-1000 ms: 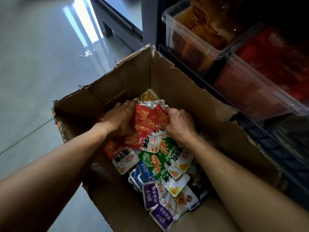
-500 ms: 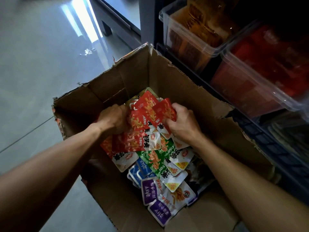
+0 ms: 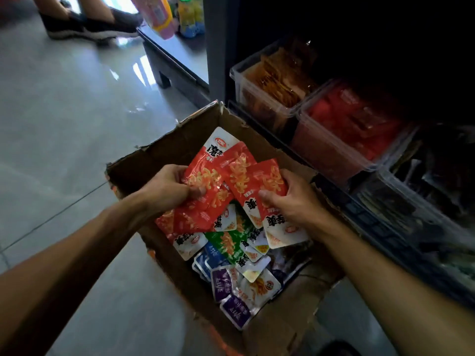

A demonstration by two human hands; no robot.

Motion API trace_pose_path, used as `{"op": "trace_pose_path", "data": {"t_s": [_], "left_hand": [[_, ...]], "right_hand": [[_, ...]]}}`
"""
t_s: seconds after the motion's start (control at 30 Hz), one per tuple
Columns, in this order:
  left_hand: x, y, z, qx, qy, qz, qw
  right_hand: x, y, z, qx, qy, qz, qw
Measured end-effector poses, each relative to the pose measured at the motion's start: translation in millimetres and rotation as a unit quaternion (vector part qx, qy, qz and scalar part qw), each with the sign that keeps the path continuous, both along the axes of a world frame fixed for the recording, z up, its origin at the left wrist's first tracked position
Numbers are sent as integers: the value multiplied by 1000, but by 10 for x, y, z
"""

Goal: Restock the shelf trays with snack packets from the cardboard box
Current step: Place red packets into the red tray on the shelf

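Red snack packets (image 3: 232, 176) fanned, pinched by left hand (image 3: 167, 188), right hand (image 3: 290, 199), above cardboard box (image 3: 270, 327)

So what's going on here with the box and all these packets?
A person is gathering red snack packets out of a cardboard box on the floor. The left hand and right hand each grip the fanned bunch, held just above the box. Green and purple packets remain inside. Clear shelf trays sit alongside, partly filled.
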State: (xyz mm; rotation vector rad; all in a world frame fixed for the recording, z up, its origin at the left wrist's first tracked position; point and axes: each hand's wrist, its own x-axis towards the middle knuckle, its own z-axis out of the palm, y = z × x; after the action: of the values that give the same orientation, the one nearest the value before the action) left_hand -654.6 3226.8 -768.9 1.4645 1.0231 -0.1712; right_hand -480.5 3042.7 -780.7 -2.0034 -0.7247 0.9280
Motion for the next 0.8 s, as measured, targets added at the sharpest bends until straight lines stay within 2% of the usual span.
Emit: {"op": "trace_pose_path", "data": {"t_s": [0.2,0.33,0.43,0.63,0.73,0.8], "left_hand": [[105,-392,597,27,-73,-42,996],[275,-793,1032,59,-175,-100,978],[397,-1085,1323,62,-218,-145,963],[598,-1501,1818,80,-257,-101,958],[734,-1801,2077,118,-250,-144,950],[833,-2060,2225,120,-257,-157,946]], "right_hand": [[-5,-425,669,10,31,-16,999],[41,-796,1163,-14,23,-4,1000],[78,-1166,1545,-4,4,-16,1000],[75,-1833,2175,-1,-27,-50,998],[63,-2214,2426,9,-34,-104,994],[49,-2488,2589,3,-47,-84,995]]}}
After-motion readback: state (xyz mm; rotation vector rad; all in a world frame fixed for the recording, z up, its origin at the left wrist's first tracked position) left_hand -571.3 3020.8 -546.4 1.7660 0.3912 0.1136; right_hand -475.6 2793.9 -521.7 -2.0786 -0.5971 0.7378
